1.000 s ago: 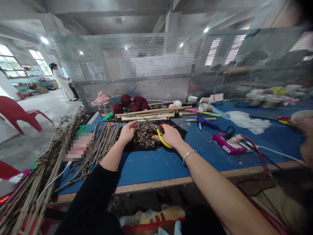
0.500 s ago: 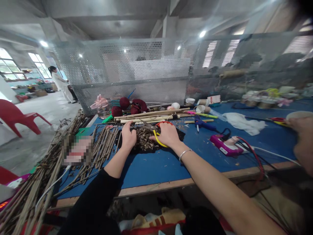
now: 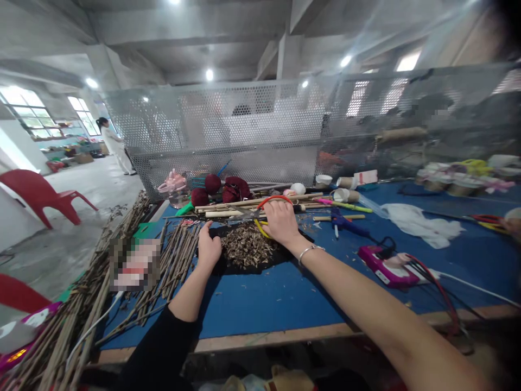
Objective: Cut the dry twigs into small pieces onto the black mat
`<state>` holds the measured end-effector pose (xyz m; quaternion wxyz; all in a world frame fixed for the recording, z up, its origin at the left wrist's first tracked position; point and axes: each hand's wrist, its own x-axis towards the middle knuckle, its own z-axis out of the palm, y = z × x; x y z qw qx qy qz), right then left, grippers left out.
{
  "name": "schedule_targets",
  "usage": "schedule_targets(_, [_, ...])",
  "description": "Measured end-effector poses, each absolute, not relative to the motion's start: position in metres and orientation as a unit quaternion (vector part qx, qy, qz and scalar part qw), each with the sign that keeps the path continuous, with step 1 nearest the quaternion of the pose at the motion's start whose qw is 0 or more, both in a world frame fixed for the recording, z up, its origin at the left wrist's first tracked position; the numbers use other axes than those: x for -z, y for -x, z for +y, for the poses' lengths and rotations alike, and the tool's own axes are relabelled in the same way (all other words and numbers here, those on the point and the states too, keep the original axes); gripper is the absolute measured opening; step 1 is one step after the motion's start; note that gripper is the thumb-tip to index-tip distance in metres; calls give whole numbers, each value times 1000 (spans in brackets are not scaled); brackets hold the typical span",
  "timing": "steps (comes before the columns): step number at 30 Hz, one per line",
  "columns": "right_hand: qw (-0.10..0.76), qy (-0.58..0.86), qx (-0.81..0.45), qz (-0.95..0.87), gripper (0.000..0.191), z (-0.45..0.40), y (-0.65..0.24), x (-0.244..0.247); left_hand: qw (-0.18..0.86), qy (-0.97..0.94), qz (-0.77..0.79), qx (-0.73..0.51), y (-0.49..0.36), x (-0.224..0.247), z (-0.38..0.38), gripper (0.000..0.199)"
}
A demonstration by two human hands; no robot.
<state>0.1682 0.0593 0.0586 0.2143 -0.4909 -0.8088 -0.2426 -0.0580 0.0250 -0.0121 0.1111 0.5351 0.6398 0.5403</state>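
My right hand [image 3: 280, 221] is closed round the red and yellow handles of cutting shears [image 3: 260, 205], whose metal blades point left above a pile of chopped twig pieces [image 3: 248, 247]. The pile lies on a black sheet [image 3: 240, 269] on the blue table [image 3: 277, 304]. At the left edge of this sheet is my left hand [image 3: 209, 251], its fingers curled and the thumb toward the pile. Whatever it may hold is too small to make out. Cut sticks [image 3: 179, 250] lie in a loose bundle just left of it.
Long twigs [image 3: 93, 282] and a blurred-out object [image 3: 136, 263] lie left. Bamboo sticks [image 3: 228, 205] and dark red balls [image 3: 199, 196] line the back, before a perforated screen [image 3: 244, 130]. A blue glue gun [image 3: 345, 224] and purple power strip [image 3: 386, 266] are right; a co-worker's hand [image 3: 513, 220] shows.
My left hand has drawn away from the shears, and its fingers are more curled. The right hand still grips the shears. The view has shifted, and the co-worker's hand has moved back.
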Motion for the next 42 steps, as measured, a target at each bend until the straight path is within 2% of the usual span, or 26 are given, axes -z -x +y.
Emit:
schedule_targets(6, [235, 510, 246, -790, 30, 72, -165, -50, 105, -585, 598, -538, 58, 6, 22, 64])
schedule_targets(13, [246, 484, 284, -790, 46, 77, -158, -38, 101, -615, 602, -499, 54, 6, 21, 56])
schedule_targets(17, [246, 512, 276, -776, 50, 74, -152, -30, 85, -617, 612, -488, 51, 5, 18, 47])
schedule_targets(24, [266, 547, 244, -755, 53, 60, -138, -30, 37, -603, 608, -515, 27, -17, 8, 17])
schedule_targets(26, [276, 552, 248, -746, 53, 54, -134, -31, 72, -612, 597, -514, 12, -27, 7, 21])
schedule_targets(31, [295, 551, 265, -734, 54, 46, -129, -31, 243, -549, 614, -513, -14, -45, 14, 40])
schedule_targets(35, [297, 551, 259, -735, 55, 42, -129, -29, 266, -526, 621, -517, -19, -49, 22, 46])
schedule_targets(42, [308, 553, 218, -743, 61, 35, -133, -36, 279, -536, 617, -503, -19, -46, 19, 36])
